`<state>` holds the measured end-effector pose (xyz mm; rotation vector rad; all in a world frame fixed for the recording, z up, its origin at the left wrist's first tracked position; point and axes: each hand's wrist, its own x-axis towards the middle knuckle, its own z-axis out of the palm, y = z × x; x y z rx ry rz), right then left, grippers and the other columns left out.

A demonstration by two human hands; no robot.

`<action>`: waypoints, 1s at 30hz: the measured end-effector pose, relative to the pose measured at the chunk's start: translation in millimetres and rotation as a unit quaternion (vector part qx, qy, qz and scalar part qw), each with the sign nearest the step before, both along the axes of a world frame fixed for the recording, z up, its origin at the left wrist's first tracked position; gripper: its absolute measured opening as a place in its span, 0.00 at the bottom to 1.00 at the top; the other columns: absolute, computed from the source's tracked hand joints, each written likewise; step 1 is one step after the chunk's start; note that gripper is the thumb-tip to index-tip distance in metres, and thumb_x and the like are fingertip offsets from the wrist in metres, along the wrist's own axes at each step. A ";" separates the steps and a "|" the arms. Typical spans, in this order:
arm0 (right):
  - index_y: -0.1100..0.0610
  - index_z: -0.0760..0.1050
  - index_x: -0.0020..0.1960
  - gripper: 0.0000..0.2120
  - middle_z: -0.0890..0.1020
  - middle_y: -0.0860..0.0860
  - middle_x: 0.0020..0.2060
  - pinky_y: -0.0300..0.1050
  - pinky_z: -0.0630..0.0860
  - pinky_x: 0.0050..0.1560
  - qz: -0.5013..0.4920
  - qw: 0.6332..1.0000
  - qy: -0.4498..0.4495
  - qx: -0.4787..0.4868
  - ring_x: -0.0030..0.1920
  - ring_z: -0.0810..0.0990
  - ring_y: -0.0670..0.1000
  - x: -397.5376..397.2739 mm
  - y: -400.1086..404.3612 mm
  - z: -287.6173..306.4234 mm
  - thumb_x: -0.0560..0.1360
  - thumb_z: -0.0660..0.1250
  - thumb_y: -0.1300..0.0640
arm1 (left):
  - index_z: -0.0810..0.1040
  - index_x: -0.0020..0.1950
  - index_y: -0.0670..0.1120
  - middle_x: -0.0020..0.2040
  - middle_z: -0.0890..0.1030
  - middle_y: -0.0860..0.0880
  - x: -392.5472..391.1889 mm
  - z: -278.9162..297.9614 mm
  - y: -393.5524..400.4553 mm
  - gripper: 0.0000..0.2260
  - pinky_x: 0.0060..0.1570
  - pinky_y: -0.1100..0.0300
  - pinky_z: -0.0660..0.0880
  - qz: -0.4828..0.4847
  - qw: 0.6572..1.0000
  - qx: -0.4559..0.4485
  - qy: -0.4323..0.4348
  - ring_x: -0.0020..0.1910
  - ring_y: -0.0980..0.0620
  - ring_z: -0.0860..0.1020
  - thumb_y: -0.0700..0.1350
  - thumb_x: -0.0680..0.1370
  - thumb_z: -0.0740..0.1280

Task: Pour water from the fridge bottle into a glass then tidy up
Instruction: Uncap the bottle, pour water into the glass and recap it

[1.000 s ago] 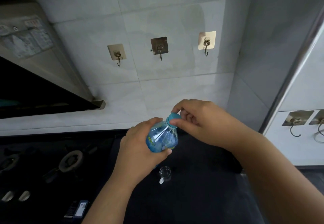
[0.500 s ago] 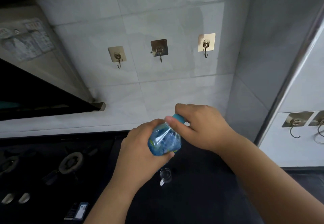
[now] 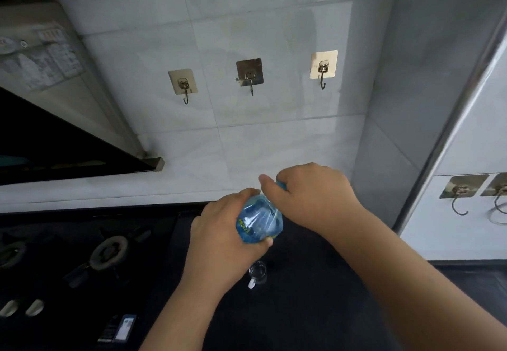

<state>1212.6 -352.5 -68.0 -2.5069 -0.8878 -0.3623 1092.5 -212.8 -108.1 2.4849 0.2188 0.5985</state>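
L hand grips bottle; R hand on cap.

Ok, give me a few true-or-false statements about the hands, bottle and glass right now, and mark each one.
1. The left hand grips the blue water bottle. True.
2. The right hand rests flat on the counter. False: it covers the bottle's cap.
3. The small glass is being lifted. False: it stands on the dark counter.
4. Three wall hooks hang empty. True.
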 end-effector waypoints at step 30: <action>0.56 0.66 0.30 0.25 0.73 0.49 0.26 0.43 0.64 0.31 -0.029 0.999 -0.022 0.016 0.31 0.75 0.55 -0.7 11.1 -36.9 0.80 0.51 0.43 | 0.70 0.70 0.66 0.58 0.79 0.64 2.6 -25.7 0.2 0.34 0.59 0.51 0.76 0.051 0.994 0.072 0.059 0.57 0.56 0.77 0.58 0.65 0.78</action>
